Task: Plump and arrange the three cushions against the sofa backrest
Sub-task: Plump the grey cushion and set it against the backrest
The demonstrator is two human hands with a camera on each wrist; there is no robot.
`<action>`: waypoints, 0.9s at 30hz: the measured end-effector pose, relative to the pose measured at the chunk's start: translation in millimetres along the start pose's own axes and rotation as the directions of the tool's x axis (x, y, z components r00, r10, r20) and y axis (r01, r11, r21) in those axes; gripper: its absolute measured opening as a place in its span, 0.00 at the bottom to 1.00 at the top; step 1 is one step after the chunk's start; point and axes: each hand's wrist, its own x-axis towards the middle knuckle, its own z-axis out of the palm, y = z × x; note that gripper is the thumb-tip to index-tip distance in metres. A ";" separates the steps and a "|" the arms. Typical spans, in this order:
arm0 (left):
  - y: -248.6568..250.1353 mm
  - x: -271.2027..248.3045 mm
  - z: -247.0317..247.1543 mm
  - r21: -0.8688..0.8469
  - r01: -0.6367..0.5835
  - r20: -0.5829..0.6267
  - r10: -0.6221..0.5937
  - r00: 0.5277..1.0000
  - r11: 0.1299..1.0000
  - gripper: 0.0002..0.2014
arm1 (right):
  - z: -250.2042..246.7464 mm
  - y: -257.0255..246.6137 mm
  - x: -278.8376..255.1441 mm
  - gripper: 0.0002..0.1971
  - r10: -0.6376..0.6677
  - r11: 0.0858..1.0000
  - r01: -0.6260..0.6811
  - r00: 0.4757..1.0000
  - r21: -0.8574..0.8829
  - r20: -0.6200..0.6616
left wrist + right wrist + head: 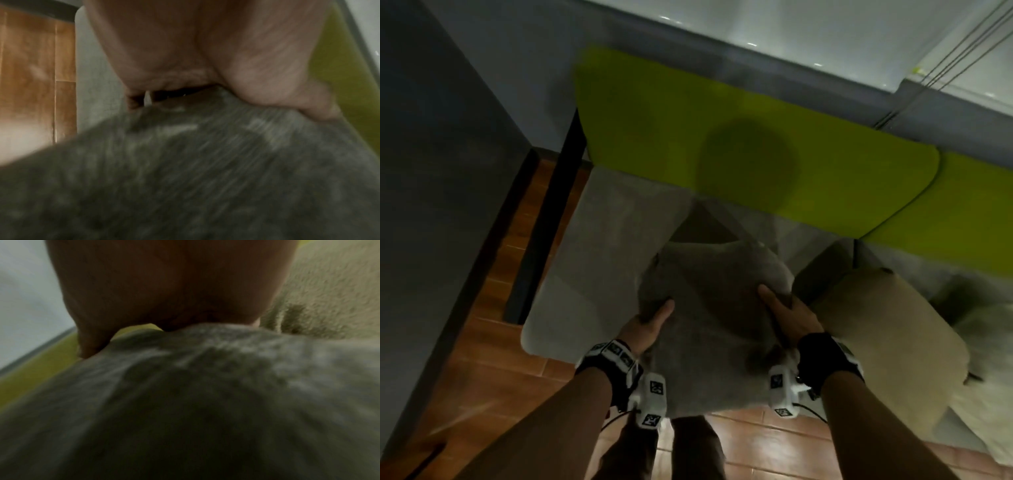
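Grey pile fills the lower part of both wrist views: the grey cushion (714,308) is held between the two hands, above the front of the sofa seat (592,260) and short of the green backrest (739,144), which lies straight ahead of the grip, well apart from the cushion's far edge. That gap is judged to be what the coming move turns on: the cushion is to be carried forward and stood up against the backrest.

Beside it, on the right, a beige cushion (887,329) is seen lying on the seat, its near corner just beside the right hand; further right a paler shape is cut off by the frame edge (possibly the third cushion, though this cannot be told).

The grey cushion is roughly square, so no clear long axis is offered; its flat face is turned up toward the head camera, one corner pointing at the backrest.

Each side is gripped about equally near. The left hand (650,325) is closed on the left edge, thumb on top and fingers tucked under, as the left wrist view shows. The right hand (787,315) is clamped likewise on the right edge, thumb laid along the top face. Both forearms are reached forward and down, nearly parallel.
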 end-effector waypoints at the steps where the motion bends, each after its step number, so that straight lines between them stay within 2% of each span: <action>1: 3.5 2.6 -7.8 -0.042 0.004 -0.024 -0.005 1.000 0.999 0.58 | -0.5 -8.9 -0.8 0.53 0.009 1.000 -0.009 1.000 0.021 0.028; 2: 7.7 1.5 -17.3 -0.094 0.008 -0.043 -0.012 0.999 0.996 0.54 | 1.6 -17.3 -1.7 0.52 0.009 1.000 -0.010 0.998 0.026 0.055; 3: 9.8 2.2 -29.2 -0.134 0.023 -0.049 -0.030 0.998 0.991 0.54 | 4.7 -24.5 -2.0 0.53 -0.004 0.999 0.001 0.997 0.033 0.075; 5: 15.9 -1.9 -51.2 -0.168 0.036 -0.072 -0.048 0.996 0.985 0.60 | 16.6 -40.4 -2.7 0.60 -0.060 0.994 0.050 0.992 0.097 0.109; 7: 30.1 -9.2 -71.2 -0.176 0.028 -0.159 -0.056 0.986 0.984 0.60 | 27.2 -57.7 -2.6 0.60 -0.077 0.980 0.038 0.977 0.195 0.200; 9: 56.5 -19.1 -90.5 -0.184 -0.006 -0.251 -0.041 0.967 0.983 0.56 | 31.6 -77.0 1.0 0.63 -0.101 0.949 0.014 0.960 0.315 0.261; 10: 71.4 -25.1 -98.1 -0.183 -0.052 -0.284 -0.002 0.959 0.982 0.53 | 31.9 -88.1 3.0 0.61 -0.128 0.935 0.023 0.953 0.355 0.275; 13: 109.3 -31.9 -123.8 -0.135 -0.234 -0.337 0.177 0.925 0.963 0.43 | 32.5 -117.7 19.0 0.39 -0.206 0.890 0.080 0.949 0.448 0.240; 14: 120.4 -35.7 -132.3 -0.112 -0.290 -0.340 0.237 0.910 0.950 0.38 | 33.6 -125.6 24.9 0.40 -0.228 0.870 0.096 0.948 0.484 0.222; 15: 129.0 -37.6 -140.9 -0.111 -0.347 -0.337 0.293 0.895 0.931 0.37 | 36.3 -131.3 33.2 0.46 -0.253 0.838 0.112 0.947 0.534 0.198; 17: 140.7 -39.2 -157.0 -0.136 -0.426 -0.314 0.369 0.875 0.895 0.46 | 37.1 -142.6 42.1 0.60 -0.269 0.738 0.091 0.948 0.669 0.168; 18: 145.8 -41.0 -163.1 -0.113 -0.468 -0.303 0.418 0.856 0.876 0.52 | 36.8 -146.8 43.7 0.61 -0.285 0.677 0.075 0.944 0.732 0.166; 20: 150.4 -39.0 -172.4 -0.018 -0.510 -0.261 0.489 0.832 0.860 0.60 | 34.9 -153.9 42.4 0.56 -0.340 0.600 0.087 0.928 0.796 0.155; 23: 153.8 -28.7 -172.7 0.091 -0.432 -0.226 0.441 0.868 0.897 0.62 | 45.1 -159.5 42.7 0.55 -0.353 0.600 0.131 0.928 0.790 0.114; 24: 152.0 -25.4 -171.6 0.138 -0.381 -0.232 0.404 0.885 0.914 0.63 | 50.0 -159.8 42.8 0.52 -0.359 0.597 0.157 0.929 0.787 0.087; 25: 146.4 -16.3 -173.3 0.179 -0.370 -0.241 0.405 0.882 0.912 0.65 | 54.6 -160.4 43.2 0.45 -0.376 0.597 0.196 0.925 0.778 0.055; 27: 135.8 3.9 -183.5 0.197 -0.397 -0.241 0.437 0.867 0.896 0.71 | 63.9 -163.4 44.7 0.34 -0.398 0.641 0.258 0.917 0.723 0.024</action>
